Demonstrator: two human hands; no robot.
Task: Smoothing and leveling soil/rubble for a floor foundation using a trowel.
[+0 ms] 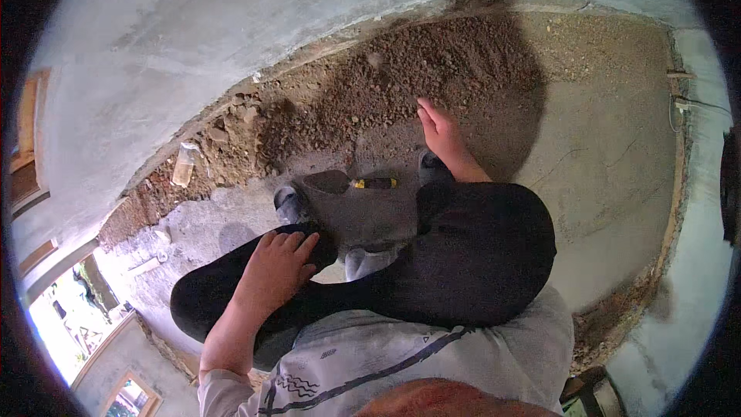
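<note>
My left hand (285, 262) rests on my black-trousered left leg (212, 282), its fingers bent loosely and apart. My right hand (438, 127) reaches forward over the strip of brown soil and gravel (347, 81), fingers stretched out and close together; whether they touch the soil I cannot tell. A trowel (328, 181) with a yellow and black handle (374, 184) lies on the grey floor (587, 162) between my feet, below the soil. A grey shoe (289, 205) shows beside it.
A grey plastered wall (193, 38) curves along the soil. A plastic bottle (184, 166) stands or leans at the wall's foot on the left. A white roller-like object (147, 262) lies farther left, near a bright opening (73, 316). A cable (698, 106) runs along the right wall.
</note>
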